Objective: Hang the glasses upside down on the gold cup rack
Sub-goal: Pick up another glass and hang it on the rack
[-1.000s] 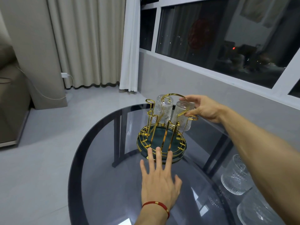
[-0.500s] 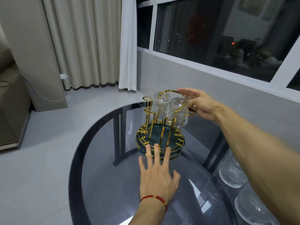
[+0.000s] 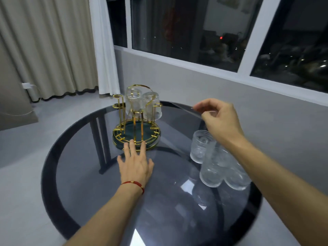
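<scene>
Gold cup rack (image 3: 136, 121) upright on the far part of the round glass table (image 3: 74, 174): thin wire posts, loop handle, dark green base. Two ribbed clear glasses (image 3: 142, 105) hung upside down on it. Three more glasses (image 3: 216, 166) upright at right, partly hidden behind the right forearm. Left hand (image 3: 135, 165) flat, fingers spread, fingertips touching the base rim. Right hand (image 3: 219, 118) raised, loosely curled, empty, slightly blurred.

Round dark glass surface (image 3: 88, 174), black rim, dark legs visible through it. Pale grey floor (image 3: 23, 157). Beige curtain (image 3: 44, 47) far left; white curtain (image 3: 104, 50) just beside it. White plug (image 3: 26, 85) with cable, far left. Dark window (image 3: 186, 29), white frame, far right.
</scene>
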The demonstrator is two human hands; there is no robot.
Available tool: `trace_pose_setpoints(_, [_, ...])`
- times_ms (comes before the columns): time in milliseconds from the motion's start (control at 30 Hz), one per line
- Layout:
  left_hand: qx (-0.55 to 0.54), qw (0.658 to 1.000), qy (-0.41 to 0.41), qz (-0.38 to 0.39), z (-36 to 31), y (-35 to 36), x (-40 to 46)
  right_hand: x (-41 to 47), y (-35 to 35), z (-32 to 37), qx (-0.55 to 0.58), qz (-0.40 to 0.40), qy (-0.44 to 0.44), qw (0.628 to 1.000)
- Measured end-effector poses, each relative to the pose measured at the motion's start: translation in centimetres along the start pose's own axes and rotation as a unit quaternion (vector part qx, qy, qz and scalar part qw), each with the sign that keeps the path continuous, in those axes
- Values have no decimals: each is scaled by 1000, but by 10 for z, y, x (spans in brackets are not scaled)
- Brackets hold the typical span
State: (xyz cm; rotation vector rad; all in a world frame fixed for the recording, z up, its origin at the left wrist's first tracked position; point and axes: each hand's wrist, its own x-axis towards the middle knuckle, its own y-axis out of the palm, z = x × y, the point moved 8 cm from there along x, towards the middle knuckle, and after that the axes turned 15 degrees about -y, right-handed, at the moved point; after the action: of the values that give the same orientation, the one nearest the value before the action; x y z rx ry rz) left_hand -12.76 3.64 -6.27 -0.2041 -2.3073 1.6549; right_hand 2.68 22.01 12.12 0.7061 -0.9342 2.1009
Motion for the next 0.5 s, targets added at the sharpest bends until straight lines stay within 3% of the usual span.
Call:
trace_pose_setpoints(67, [-10,999,31,-17,-14,-9,-8,-22,-15,-11,-6,-30,25,999])
trace_pose_setpoints(133, [-78,989,122,-29,-48,-23,-28,-46,-42,-23,4,-93,60,994])
trace_pose_setpoints(233, [-243,943,229,2,-95,-45,-61,-76,-74,-34,44,-181,99,977])
trace_pose_setpoints(333, [-334,901,274,39,-127,-53,-90,-94,-81,-32,19,-170,83,982])
trace_pose_setpoints(500, [-336,902,261,73,-147,-35,-105,-112,-83,-42,-14,-158,94,983])
